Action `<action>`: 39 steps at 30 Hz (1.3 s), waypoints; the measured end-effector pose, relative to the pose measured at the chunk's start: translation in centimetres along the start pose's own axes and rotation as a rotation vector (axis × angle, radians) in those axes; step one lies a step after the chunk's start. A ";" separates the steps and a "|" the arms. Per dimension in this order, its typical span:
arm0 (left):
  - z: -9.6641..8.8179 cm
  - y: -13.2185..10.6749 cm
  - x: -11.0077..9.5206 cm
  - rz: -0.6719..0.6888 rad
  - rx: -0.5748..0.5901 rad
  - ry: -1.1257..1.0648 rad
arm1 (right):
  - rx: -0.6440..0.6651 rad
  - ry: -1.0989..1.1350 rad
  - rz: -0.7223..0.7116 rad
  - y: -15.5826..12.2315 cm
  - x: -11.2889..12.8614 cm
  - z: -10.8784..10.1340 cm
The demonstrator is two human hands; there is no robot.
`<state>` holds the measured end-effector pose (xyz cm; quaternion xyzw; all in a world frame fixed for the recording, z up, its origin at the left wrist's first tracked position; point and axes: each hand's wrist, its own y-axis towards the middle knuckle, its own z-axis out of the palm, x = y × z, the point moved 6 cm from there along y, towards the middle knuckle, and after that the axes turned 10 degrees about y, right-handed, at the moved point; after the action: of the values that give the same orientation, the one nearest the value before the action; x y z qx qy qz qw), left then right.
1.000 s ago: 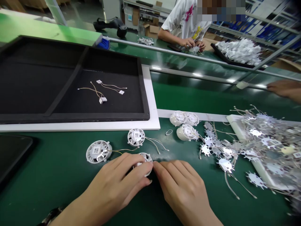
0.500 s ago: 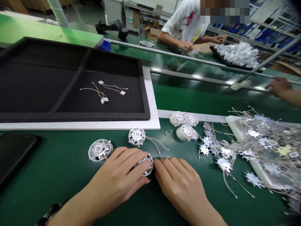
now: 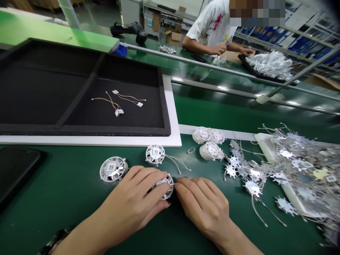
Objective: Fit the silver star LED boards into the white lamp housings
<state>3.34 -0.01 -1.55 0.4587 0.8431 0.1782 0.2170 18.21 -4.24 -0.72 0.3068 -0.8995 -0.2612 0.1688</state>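
Observation:
My left hand (image 3: 138,196) is wrapped around a white round spoked housing (image 3: 169,191) on the green table; its fingers cover much of the housing's top. At the housing's right edge, my right hand (image 3: 203,203) pinches a thin wire (image 3: 174,184). The wire's far end is hidden in the fingers. Left of my left hand lies a similar spoked housing (image 3: 113,169) with a square-marked plate on it. Another housing (image 3: 155,154), with two wires trailing right, stands behind my hands.
Several white housings (image 3: 209,151) stand behind my right hand, near a small ring (image 3: 191,150). Loose star-shaped plates with wires (image 3: 252,187) spread rightward onto a heaped white tray (image 3: 265,148). A black divided tray (image 3: 111,131) fills the back left. Across the bench, a person (image 3: 209,30) handles small parts.
My right hand has shifted and turned slightly, and the pinched wire now shows between it and the housing. My left hand stays put. Another person's hand at the far right has gone from view.

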 end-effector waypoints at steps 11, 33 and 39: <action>0.0 0.1 0.0 -0.009 -0.004 0.005 | -0.015 -0.002 -0.055 0.1 -0.5 0.0; -0.4 0.7 -0.3 0.028 0.007 0.061 | 0.783 0.732 0.578 2.2 -5.1 1.9; -0.2 0.8 -0.3 0.031 0.015 0.062 | 0.873 1.182 1.088 0.0 -5.3 3.6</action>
<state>3.94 0.12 -0.95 0.4677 0.8434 0.1894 0.1845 20.55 0.53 -4.39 -0.0393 -0.7062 0.4174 0.5706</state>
